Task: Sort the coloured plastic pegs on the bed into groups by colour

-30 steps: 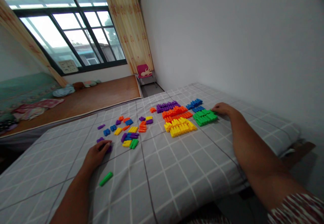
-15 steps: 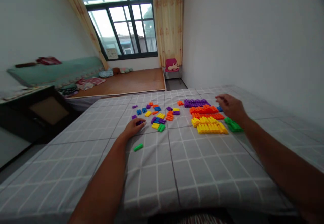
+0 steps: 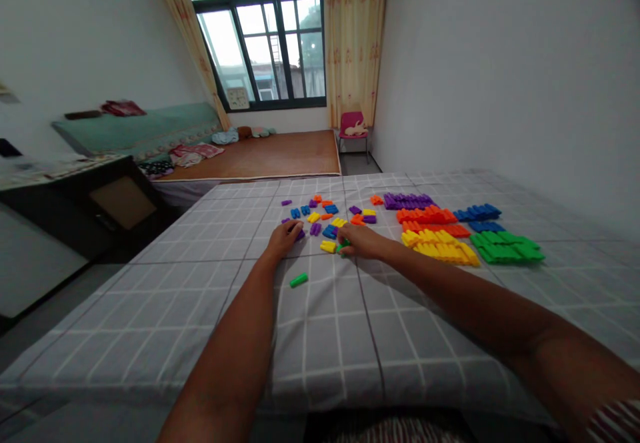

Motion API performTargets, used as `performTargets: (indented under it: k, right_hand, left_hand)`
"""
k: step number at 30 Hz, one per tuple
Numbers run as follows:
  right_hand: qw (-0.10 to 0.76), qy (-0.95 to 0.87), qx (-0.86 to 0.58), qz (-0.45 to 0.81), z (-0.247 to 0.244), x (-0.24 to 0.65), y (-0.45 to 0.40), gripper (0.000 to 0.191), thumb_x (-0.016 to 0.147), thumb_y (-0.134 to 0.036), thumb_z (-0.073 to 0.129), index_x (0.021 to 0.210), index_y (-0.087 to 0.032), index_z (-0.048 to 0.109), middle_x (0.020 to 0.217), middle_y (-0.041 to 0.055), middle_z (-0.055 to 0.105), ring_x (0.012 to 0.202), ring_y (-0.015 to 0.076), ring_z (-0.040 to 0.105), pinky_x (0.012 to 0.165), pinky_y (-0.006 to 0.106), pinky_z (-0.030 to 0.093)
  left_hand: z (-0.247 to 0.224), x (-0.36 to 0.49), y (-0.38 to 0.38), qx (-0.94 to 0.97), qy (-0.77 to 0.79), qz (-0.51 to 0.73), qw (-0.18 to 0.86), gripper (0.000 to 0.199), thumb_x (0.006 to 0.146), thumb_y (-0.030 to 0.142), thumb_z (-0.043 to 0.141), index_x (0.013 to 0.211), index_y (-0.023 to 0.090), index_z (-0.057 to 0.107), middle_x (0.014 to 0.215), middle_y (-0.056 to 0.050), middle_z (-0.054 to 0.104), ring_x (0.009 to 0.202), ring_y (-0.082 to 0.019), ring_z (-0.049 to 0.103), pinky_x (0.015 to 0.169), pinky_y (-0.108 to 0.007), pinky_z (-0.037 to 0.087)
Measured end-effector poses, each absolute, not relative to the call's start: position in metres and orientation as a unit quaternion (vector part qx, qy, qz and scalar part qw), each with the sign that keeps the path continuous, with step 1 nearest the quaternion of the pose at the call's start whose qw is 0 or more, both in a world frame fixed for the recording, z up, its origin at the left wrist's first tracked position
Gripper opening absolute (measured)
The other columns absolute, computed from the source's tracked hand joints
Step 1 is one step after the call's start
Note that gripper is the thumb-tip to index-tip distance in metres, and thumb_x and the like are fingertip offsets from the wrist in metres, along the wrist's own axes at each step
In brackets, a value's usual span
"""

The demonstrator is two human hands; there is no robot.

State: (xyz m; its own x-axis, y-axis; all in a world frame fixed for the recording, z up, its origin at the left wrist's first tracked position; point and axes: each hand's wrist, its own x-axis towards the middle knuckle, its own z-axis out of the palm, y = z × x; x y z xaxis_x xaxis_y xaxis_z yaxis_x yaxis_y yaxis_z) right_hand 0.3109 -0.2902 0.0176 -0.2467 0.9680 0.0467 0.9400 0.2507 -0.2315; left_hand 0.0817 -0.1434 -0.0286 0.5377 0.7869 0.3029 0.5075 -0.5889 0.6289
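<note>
Small, bright plastic pieces shaped like short pegs lie about on a grey checked cloth. My left hand (image 3: 285,237) rests at the left of the scattered ones, its fingers curled round a purple plastic piece (image 3: 301,235). My right hand (image 3: 359,239) has reached into the scatter and pinches a green plastic piece (image 3: 343,247), partly hidden by the fingers. Beside it lie a yellow piece (image 3: 328,247) and a blue piece (image 3: 330,231). Nearer to me is a single green piece (image 3: 299,279).
To the right, pieces are grouped by colour: purple (image 3: 409,201), orange (image 3: 427,215), yellow (image 3: 440,248), blue (image 3: 477,213) and green (image 3: 507,248). Beyond the cloth-covered table (image 3: 210,323) are a brown bed (image 3: 280,153), a pink chair (image 3: 353,123) and a dark cabinet (image 3: 85,209).
My right hand has moved left from the sorted groups to a green piece among the scattered ones. My left hand stays by the purple piece. The view has turned slightly left.
</note>
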Motion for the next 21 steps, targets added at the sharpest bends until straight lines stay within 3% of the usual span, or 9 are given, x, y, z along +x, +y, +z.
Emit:
performTargets:
  k: [7,11,16,21]
  right_hand:
    - [0.120,-0.811,-0.558,0.132,0.022,0.337,-0.321,0.018,0.075,-0.021,0.074,0.090,-0.016,0.066,0.093,0.0061,0.068,0.083,0.0177,0.060,0.069,0.025,0.040]
    - [0.204,-0.797,-0.561,0.089,0.035,0.376,-0.348,0.012,0.078,-0.019,0.070,0.090,-0.017,0.067,0.093,0.0050,0.068,0.084,0.0160,0.060,0.074,0.025,0.042]
    - [0.352,-0.587,-0.729,0.021,0.057,0.507,-0.406,0.017,0.079,-0.031,0.067,0.090,-0.018,0.068,0.085,0.0034,0.070,0.077,0.0157,0.061,0.071,0.026,0.046]
    - [0.383,-0.356,-0.853,0.007,0.036,0.637,-0.491,0.018,0.074,-0.034,0.068,0.074,-0.016,0.064,0.074,0.0070,0.069,0.071,0.0170,0.061,0.061,0.027,0.047]
  left_hand:
    - [-0.020,0.082,-0.151,0.857,0.390,0.254,0.220,0.049,0.087,0.050,0.042,0.107,0.017,0.070,0.107,-0.010,0.073,0.099,-0.024,0.065,0.089,-0.035,0.049]
    - [-0.018,0.079,-0.148,0.854,0.408,0.245,0.209,0.051,0.081,0.053,0.046,0.108,0.017,0.069,0.111,-0.009,0.072,0.103,-0.025,0.065,0.093,-0.035,0.049]
    - [-0.019,0.078,-0.139,0.859,0.422,0.224,0.182,0.052,0.078,0.055,0.047,0.109,0.021,0.070,0.110,-0.007,0.073,0.105,-0.026,0.066,0.092,-0.034,0.051]
    - [-0.018,0.078,-0.136,0.863,0.430,0.212,0.161,0.053,0.078,0.057,0.047,0.108,0.020,0.070,0.111,-0.009,0.072,0.102,-0.027,0.067,0.089,-0.034,0.053]
